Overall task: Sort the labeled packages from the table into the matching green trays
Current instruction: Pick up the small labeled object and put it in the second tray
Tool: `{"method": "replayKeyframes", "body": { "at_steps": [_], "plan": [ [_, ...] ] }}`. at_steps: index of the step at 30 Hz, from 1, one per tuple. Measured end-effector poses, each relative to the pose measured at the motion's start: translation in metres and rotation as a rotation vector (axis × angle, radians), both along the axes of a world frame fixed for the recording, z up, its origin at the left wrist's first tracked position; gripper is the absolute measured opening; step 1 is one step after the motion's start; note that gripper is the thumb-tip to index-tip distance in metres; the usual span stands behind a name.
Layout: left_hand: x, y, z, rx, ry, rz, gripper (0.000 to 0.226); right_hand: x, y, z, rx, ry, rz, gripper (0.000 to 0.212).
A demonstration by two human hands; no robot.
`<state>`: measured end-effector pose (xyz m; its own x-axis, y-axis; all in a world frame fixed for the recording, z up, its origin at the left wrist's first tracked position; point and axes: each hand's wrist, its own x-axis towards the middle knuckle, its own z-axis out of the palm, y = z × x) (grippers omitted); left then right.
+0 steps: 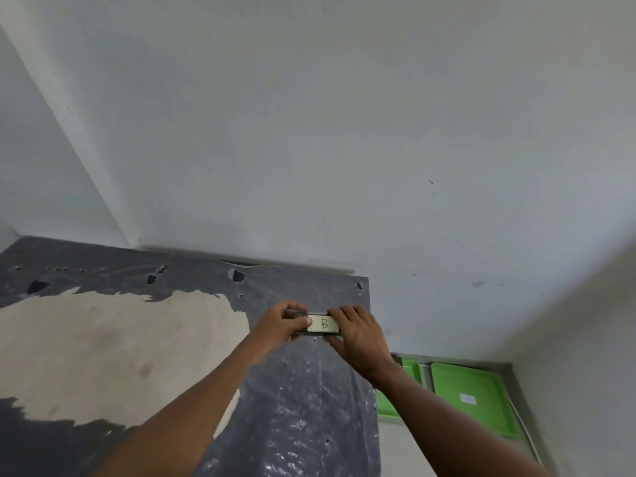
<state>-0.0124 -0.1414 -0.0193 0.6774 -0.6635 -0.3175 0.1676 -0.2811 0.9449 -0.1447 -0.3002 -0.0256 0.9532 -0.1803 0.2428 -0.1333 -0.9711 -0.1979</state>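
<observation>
Head view: a small package (322,324) (white label marked "B") is gripped at its ends by the left hand (280,327) and right hand (359,333), fingers curled around it, above the table (303,407). Two green trays (471,397) are seen lower right.

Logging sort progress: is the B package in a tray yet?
Not yet. The B package is held by the left hand and right hand over the table, apart from the green trays lower right.
</observation>
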Motion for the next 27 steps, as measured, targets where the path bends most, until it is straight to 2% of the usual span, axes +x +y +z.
{"method": "replayKeyframes", "body": {
  "at_steps": [6, 9, 16, 20, 27],
  "plan": [
    [-0.065, -0.01, -0.014, -0.064, 0.06, 0.075, 0.026, -0.053, -0.012, -0.013, -0.005, 0.018, 0.014, 0.052],
    [-0.09, -0.017, -0.012, -0.068, 0.072, 0.036, 0.027, -0.081, -0.017, -0.012, -0.048, 0.015, 0.05, 0.044],
    [-0.158, -0.036, -0.011, -0.1, 0.021, -0.031, 0.03, -0.151, -0.029, -0.009, -0.076, 0.047, 0.001, 0.046],
    [-0.209, -0.048, -0.017, -0.1, 0.013, -0.018, 0.026, -0.203, -0.037, -0.008, -0.109, 0.067, -0.019, 0.042],
    [-0.285, -0.08, -0.026, -0.093, 0.01, -0.034, 0.016, -0.289, -0.067, -0.007, -0.105, 0.102, -0.07, 0.047]
  ]
}}
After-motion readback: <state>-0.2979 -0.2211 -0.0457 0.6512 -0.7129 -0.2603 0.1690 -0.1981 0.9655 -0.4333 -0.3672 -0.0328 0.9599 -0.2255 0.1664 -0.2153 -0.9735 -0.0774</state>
